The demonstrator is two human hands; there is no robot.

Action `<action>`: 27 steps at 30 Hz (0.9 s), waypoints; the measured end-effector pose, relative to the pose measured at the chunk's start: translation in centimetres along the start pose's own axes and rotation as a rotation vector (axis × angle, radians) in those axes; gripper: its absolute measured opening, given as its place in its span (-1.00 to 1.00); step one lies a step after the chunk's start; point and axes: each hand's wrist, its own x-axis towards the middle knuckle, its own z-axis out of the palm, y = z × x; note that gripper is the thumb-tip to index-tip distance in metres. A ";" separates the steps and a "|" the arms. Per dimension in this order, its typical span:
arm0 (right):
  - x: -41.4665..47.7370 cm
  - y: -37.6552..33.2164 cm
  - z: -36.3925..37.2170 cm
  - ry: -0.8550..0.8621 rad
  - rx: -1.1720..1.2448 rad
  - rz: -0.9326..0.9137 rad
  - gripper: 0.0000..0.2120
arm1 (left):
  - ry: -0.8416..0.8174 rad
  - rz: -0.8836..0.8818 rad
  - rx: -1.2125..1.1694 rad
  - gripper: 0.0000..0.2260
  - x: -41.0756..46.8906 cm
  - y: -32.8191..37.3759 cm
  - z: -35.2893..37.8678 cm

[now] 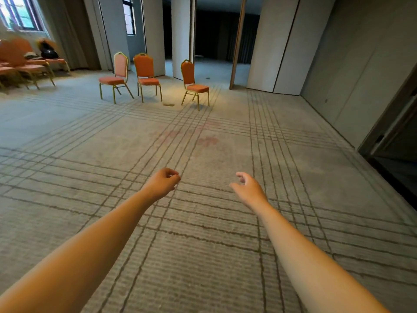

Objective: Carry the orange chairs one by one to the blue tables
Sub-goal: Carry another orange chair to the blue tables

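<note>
You are holding both arms out in front of you over the striped carpet (209,224), and neither hand is gripping anything. Your left hand (163,182) is hanging with its fingers loosely curled toward the thumb. Your right hand (247,188) is lying slack, fingers gently bent and apart.

The three orange banquet chairs are standing well ahead of you, far out of reach. The left chair (116,74), paler in the back, and the middle chair (146,74) are sitting close together, and the right chair (194,83) is standing apart from them, turned side-on. More orange chairs (20,62) are showing as a blurred row by the window at far left, one bearing a black bag (47,51). No blue tables are showing here.

These chairs are likely stiff and fairly light: padded seat and back on a thin gold metal frame, awkward rather than heavy. You will probably be best off gripping the top rail of the back with one hand and the front edge of the seat with the other, minding the splayed legs.
</note>
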 end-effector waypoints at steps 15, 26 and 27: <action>42.8 -6.1 -3.1 0.084 0.046 0.025 -0.50 | -0.035 0.012 0.019 -0.72 44.9 9.1 1.9; 75.2 -9.2 -4.6 0.038 0.040 0.009 -0.50 | 0.007 -0.032 0.049 -0.84 75.7 13.2 2.9; 78.7 -9.9 -5.2 0.040 0.043 0.000 -0.50 | 0.020 -0.036 0.046 -0.84 79.0 14.0 2.9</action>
